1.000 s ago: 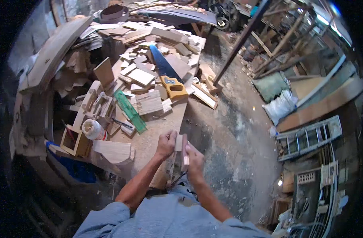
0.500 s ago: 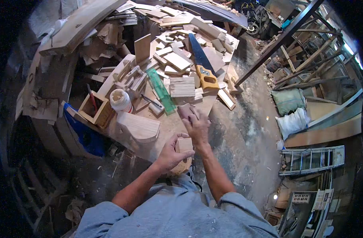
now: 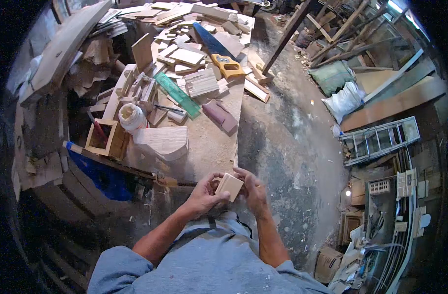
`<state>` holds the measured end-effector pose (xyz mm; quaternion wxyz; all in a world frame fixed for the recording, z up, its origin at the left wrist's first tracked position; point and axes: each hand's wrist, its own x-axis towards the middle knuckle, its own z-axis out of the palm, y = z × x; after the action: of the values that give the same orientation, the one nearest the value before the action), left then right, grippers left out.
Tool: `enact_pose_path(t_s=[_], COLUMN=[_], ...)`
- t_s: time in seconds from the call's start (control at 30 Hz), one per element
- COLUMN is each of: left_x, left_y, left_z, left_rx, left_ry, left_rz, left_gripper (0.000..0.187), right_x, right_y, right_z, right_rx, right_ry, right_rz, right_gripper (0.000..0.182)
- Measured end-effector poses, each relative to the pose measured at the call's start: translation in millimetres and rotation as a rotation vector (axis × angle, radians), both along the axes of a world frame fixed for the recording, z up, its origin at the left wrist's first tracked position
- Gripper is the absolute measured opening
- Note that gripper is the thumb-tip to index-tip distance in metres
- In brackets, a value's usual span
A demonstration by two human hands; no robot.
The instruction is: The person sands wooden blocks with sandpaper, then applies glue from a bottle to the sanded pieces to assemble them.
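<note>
A small pale wooden block [image 3: 230,187] is held in front of my body, near the table's front edge. My left hand [image 3: 204,195] grips it from the left, with the thumb across its face. My right hand [image 3: 254,192] is at the block's right side, fingers curled against its edge; some fingertips are hidden behind it. On the table beyond lies a folded piece of brown sandpaper [image 3: 220,116]. A thick wooden piece with a rounded end [image 3: 163,141] rests to the left of the hands.
A handsaw [image 3: 227,65] lies by a heap of wood offcuts [image 3: 187,56]. Nearer are a green ruler [image 3: 177,94], a knife-like tool [image 3: 171,110], an open white jar [image 3: 132,117] and a wooden box [image 3: 105,138]. A ladder [image 3: 379,139] lies at right.
My right hand has let go of the sandpaper, which now lies on the table, and has come back to the block. The block is tilted differently. The view has shifted right.
</note>
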<state>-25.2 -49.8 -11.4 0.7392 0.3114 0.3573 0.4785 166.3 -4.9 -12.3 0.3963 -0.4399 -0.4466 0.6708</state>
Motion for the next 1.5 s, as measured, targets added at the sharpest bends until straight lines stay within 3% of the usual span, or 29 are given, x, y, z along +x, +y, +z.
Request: enact_pose_path(t_s=[0.1,0.2,0.27,0.37,0.47,0.53,0.6,0.67,0.73,0.9,1.03,1.17,1.27,1.3,1.4,1.5], left_x=[2.4,9.1,14.1,10.8,11.9,0.3,-8.0,-19.9,-33.2,-67.0,-117.5,-163.1,-184.8,-187.8,-196.4,-207.4], left_y=[-12.4,-28.8,-47.5,-78.8,-114.6,-133.8,-144.2,-148.9,-148.3,-132.4,-105.5,-77.6,-57.1,-53.5,-43.5,-29.0], left_z=[-6.3,-9.5,9.4,-14.5,-20.6,-21.0,-6.3,-11.8,-18.0,-4.3,-34.6,-47.8,-69.2,-64.0,-71.6,-85.7], left_rx=[-0.069,-0.154,-0.253,-0.083,0.021,-0.069,-0.218,-0.159,-0.184,-0.13,0.331,0.078,0.188,0.128,0.219,0.403], left_ry=[0.053,0.135,0.084,0.329,0.242,0.347,0.344,0.361,0.248,0.048,0.497,0.273,0.419,0.323,0.331,0.398], left_rz=[0.044,0.088,0.173,0.211,0.407,0.396,0.426,0.532,0.618,0.666,0.647,0.572,0.604,0.582,0.6,0.581], left_gripper=[0.035,0.025,0.022,0.024,0.024,0.024,0.024,0.024,0.023,0.052,0.054,0.047,0.036,0.027,0.026,0.027], right_x=[-1.4,-4.1,-0.4,-6.5,-15.1,-22.6,-37.5,-51.9,-68.3,-131.3,-182.7,-216.9,-241.9,-247.0,-258.4,-268.2], right_y=[-33.7,-51.0,-61.8,-89.9,-113.1,-133.2,-147.7,-150.7,-146.9,-121.6,-100.5,-88.3,-84.7,-84.0,-70.0,-65.6], right_z=[-7.9,-7.1,-20.7,-24.4,-43.0,-38.3,-40.8,-42.2,-39.7,-56.3,-74.3,-82.3,-91.2,-95.8,-110.4,-92.5], right_rx=[0.209,0.016,0.124,0.165,0.083,-0.084,-0.028,0.048,0.132,0.307,0.317,0.266,0.31,0.341,0.18,-0.033], right_ry=[-0.073,-0.012,-0.117,-0.116,0.046,0.155,0.095,-0.012,-0.157,-0.184,-0.159,-0.25,-0.193,-0.163,-0.107,0.161], right_rz=[0.047,-0.024,-0.033,-0.079,-0.138,-0.139,-0.107,-0.06,0.0,-0.113,-0.165,-0.182,-0.234,-0.255,-0.259,-0.341], right_gripper=[0.034,0.029,0.029,0.03,0.029,0.025,0.021,0.019,0.021,0.019,0.018,0.016,0.017,0.017,0.022,0.025])
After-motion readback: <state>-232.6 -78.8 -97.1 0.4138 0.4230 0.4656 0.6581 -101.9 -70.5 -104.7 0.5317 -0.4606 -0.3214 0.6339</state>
